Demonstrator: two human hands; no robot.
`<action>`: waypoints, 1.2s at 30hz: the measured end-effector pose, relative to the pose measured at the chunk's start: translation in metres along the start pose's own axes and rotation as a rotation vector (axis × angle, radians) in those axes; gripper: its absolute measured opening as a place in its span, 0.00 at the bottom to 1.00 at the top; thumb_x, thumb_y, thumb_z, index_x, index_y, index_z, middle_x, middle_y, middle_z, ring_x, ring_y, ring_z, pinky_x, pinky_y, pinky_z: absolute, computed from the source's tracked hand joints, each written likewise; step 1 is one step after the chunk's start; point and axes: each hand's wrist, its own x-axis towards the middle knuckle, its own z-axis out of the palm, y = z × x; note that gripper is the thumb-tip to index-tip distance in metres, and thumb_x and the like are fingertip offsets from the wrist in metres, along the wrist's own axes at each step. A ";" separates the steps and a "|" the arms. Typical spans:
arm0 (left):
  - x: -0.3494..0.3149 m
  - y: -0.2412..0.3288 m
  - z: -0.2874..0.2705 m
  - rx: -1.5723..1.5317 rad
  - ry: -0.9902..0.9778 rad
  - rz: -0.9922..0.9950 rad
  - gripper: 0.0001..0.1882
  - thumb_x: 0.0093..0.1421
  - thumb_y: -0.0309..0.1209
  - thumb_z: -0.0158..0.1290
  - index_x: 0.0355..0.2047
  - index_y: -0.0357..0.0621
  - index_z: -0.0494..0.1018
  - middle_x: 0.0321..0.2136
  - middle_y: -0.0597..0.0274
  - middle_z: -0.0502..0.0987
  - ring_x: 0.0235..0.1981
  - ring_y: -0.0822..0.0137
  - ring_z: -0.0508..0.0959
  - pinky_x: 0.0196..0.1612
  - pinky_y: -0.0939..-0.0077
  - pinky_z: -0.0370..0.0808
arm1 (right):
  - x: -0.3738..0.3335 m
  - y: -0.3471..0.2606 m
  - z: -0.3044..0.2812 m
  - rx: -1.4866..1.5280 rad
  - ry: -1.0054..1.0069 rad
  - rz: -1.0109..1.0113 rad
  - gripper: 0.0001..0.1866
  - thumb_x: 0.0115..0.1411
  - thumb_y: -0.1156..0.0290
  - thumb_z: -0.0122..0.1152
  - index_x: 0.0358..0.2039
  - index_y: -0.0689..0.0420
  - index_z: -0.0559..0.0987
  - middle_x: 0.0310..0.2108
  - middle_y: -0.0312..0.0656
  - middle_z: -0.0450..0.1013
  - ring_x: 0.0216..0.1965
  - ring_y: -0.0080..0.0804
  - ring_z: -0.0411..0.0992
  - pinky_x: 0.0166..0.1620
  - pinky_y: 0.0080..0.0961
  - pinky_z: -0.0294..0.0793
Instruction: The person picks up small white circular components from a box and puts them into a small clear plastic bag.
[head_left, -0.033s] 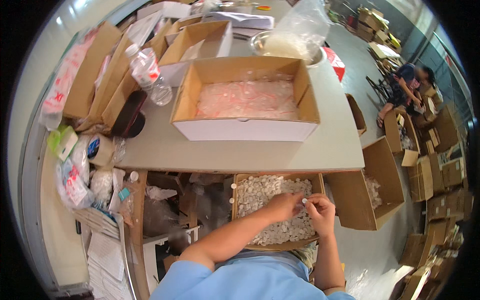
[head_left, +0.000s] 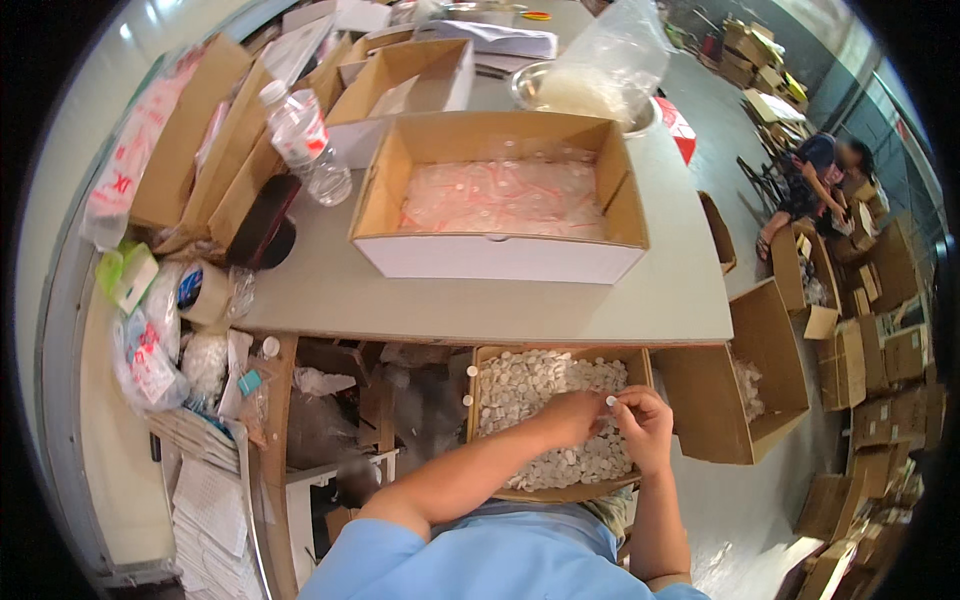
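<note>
My right hand (head_left: pixel 645 425) pinches a small white round cap-like piece (head_left: pixel 611 401) between thumb and fingers. Right beside it, my left hand (head_left: pixel 573 420) has its fingers curled in toward the piece; whether they grip anything is hidden. Both hands are held over a cardboard box (head_left: pixel 643 368) full of loose white round pieces (head_left: pixel 520 395), which sits below the table's front edge, close to my body. On the table (head_left: pixel 480 312), straight ahead, stands a white-sided cardboard box (head_left: pixel 500 260) holding small clear plastic bags with red lines (head_left: pixel 490 195).
An open carton (head_left: pixel 710 400) stands to the right of the box. A plastic bottle (head_left: pixel 305 145), more boxes and a metal bowl (head_left: pixel 528 85) with a clear bag crowd the table's left and back. Far right, a person (head_left: pixel 815 180) sits among cartons.
The whole view has shifted slightly. My left fingers are drawn in a little more; the white piece stays in my right hand.
</note>
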 end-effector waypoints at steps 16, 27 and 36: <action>-0.098 -0.001 -0.086 -0.181 0.481 0.068 0.14 0.52 0.35 0.58 0.22 0.39 0.66 0.23 0.53 0.73 0.28 0.55 0.75 0.32 0.65 0.72 | 0.032 0.022 0.043 0.278 -0.336 0.227 0.01 0.56 0.78 0.60 0.29 0.62 0.77 0.31 0.32 0.72 0.31 0.17 0.67 0.36 0.16 0.66; -0.141 -0.074 -0.066 -0.962 0.758 -0.324 0.16 0.49 0.18 0.59 0.18 0.43 0.60 0.27 0.56 0.77 0.31 0.73 0.75 0.36 0.78 0.72 | 0.026 0.016 0.048 0.166 -0.430 0.196 0.01 0.55 0.78 0.60 0.28 0.62 0.77 0.35 0.37 0.73 0.35 0.21 0.68 0.38 0.18 0.67; -0.125 -0.023 -0.073 -1.632 0.376 0.050 0.16 0.52 0.18 0.58 0.22 0.47 0.61 0.31 0.58 0.75 0.33 0.68 0.73 0.37 0.78 0.72 | 0.025 -0.004 0.048 0.210 -0.444 0.057 0.02 0.53 0.78 0.60 0.28 0.63 0.78 0.31 0.37 0.73 0.32 0.20 0.70 0.36 0.19 0.70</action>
